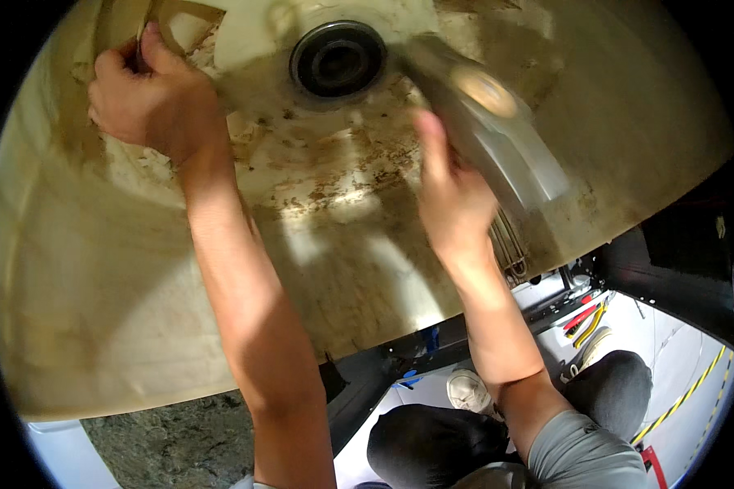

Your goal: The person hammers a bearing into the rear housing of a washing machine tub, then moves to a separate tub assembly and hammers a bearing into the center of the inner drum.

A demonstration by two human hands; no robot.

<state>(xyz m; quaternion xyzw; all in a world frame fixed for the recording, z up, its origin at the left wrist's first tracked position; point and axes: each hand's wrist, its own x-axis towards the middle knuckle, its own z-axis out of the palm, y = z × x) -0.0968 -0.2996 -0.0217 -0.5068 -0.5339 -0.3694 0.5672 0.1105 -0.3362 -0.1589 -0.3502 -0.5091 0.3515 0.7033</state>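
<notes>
A large, stained, cream-coloured plastic tub (pixel 367 297) fills most of the head view. In its middle sits a dark round bearing hub (pixel 338 61). My right hand (pixel 458 191) is wrapped round a hammer (pixel 506 134), smeared by motion, over the tub to the right of the hub; the light wooden end of its handle shows in the grey metal head. At the tub's upper left, my left hand (pixel 151 102) is closed, thumb and fingers pinched round a thin, dark, upright piece (pixel 143 53). Its kind is mostly hidden by the fingers.
Bent metal rods (pixel 510 248) show by the tub's near right edge. Below lies a white floor with red- and yellow-handled tools (pixel 585 322) and a yellow-black striped line (pixel 683 395). A black frame (pixel 677 269) stands right; a mottled dark grey-green surface (pixel 171 444) is lower left.
</notes>
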